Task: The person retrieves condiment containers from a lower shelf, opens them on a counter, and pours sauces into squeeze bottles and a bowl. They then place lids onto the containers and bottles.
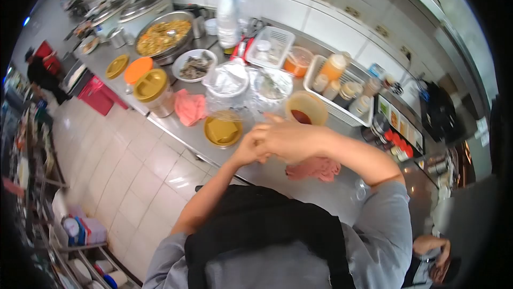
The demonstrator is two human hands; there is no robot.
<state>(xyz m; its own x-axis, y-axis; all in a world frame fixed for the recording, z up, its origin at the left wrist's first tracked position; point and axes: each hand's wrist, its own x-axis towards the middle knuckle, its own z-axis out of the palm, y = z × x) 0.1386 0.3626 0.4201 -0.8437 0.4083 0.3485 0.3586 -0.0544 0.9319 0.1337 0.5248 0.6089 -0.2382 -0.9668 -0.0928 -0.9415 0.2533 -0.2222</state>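
Observation:
My left hand (247, 150) and my right hand (288, 140) meet above the front edge of the steel counter (347, 190). Both look closed, fingers bent against each other; the right partly covers the left. Whatever they hold, if anything, is hidden. Just left of them lies a round yellow lid (223, 130) with a flat yellowish piece on it. Behind the right hand stands a tub with red sauce (300, 116). A pink cloth (315, 169) lies beneath the right forearm. Clear plastic film (235, 108) spreads behind the hands, beside a foil-covered bowl (227, 79).
Along the counter stand a large pan of noodles (163, 36), a bowl of dark food (194, 66), yellow-lidded containers (152, 88) and a basket of sauce bottles (342, 83). Another pink cloth (189, 107) lies at the edge. One person (45, 72) is far left, another (430, 262) lower right.

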